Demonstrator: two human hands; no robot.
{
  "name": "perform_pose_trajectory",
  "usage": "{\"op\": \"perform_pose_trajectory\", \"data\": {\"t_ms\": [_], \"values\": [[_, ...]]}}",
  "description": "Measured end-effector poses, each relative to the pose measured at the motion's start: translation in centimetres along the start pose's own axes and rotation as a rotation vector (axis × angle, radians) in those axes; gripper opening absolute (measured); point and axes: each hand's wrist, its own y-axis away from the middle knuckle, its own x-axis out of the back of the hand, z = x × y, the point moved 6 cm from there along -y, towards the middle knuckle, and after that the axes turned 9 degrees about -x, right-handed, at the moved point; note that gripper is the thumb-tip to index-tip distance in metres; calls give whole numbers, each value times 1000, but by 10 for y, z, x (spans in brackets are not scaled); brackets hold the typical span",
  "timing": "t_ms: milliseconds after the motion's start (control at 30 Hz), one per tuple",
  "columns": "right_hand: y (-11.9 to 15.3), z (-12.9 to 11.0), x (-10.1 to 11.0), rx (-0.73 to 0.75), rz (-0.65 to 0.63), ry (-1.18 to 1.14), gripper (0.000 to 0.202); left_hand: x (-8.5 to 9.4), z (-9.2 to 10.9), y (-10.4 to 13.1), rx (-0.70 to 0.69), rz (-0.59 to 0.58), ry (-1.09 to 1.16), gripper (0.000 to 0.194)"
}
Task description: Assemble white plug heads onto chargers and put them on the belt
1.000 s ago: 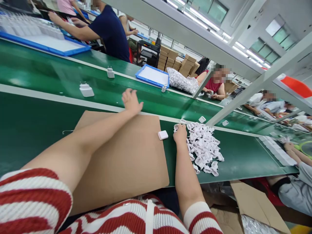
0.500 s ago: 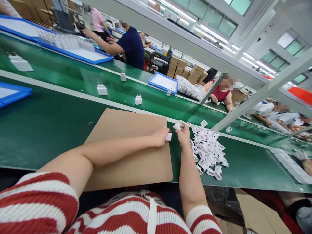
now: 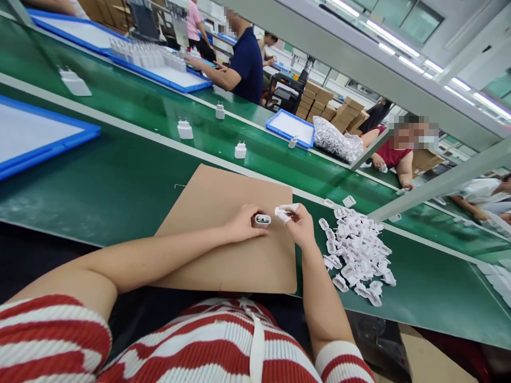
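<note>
My left hand (image 3: 242,223) is closed around a white charger housing (image 3: 262,219). Its open end faces up and shows a circuit board inside. Just to the right, my right hand (image 3: 297,221) pinches a small white plastic piece (image 3: 278,211), partly hidden by white-covered fingertips; it looks like a plug cap. A small gap separates the two parts. Beneath both hands lies a flat sheet of brown cardboard (image 3: 227,260). Right of my right hand is a heap of white plug caps (image 3: 355,250).
White chargers (image 3: 240,150) stand on the green conveyor belt (image 3: 139,114) beyond a pale rail. A blue-rimmed tray (image 3: 48,151) lies at left. A slanting metal post (image 3: 431,183) rises behind the heap. Across the belt are co-workers, trays and a bag of white parts (image 3: 337,141).
My left hand has turned the charger housing so its open end shows, and shifted slightly left. My right hand has come from the heap's edge over the cardboard. The view has swung left.
</note>
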Motion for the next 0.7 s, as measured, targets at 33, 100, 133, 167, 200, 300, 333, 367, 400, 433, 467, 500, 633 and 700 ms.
{"op": "perform_pose_trajectory", "data": {"t_ms": [33, 100, 133, 167, 200, 300, 333, 367, 400, 433, 467, 500, 633, 700], "values": [[4, -6, -4, 52, 9, 120, 21, 0, -1, 0, -12, -8, 15, 40], [11, -17, -13, 165, -3, 343, 20, 0, -4, 0, -31, -21, 33, 33], [14, -20, -18, 217, -21, 439, 21, 0, -5, 0, -38, -27, 40, 32], [17, -23, -23, 258, -43, 527, 22, 0, -6, -1, -45, -30, 47, 33], [19, -24, -28, 286, -64, 607, 24, -1, -6, -1, -49, -31, 56, 34], [20, -23, -41, 312, -130, 776, 28, 0, -5, -4, -41, -35, 88, 33], [20, -22, -44, 313, -155, 804, 29, 1, -4, -4, -34, -36, 96, 32], [20, -22, -47, 313, -175, 823, 30, 2, -3, -5, -27, -36, 102, 30], [19, -23, -50, 311, -188, 841, 31, 3, -2, -5, -20, -36, 106, 29], [19, -24, -52, 308, -194, 862, 31, 4, 0, -5, -13, -37, 109, 28], [18, -25, -54, 303, -194, 887, 32, 5, 1, -5, -8, -38, 113, 27], [18, -25, -56, 294, -190, 917, 33, 6, 2, -4, -6, -39, 118, 26], [16, -26, -60, 254, -168, 1007, 32, 8, 5, -4, -5, -33, 139, 23], [16, -25, -61, 252, -160, 1000, 30, 8, 4, -4, -2, -24, 137, 23]]}}
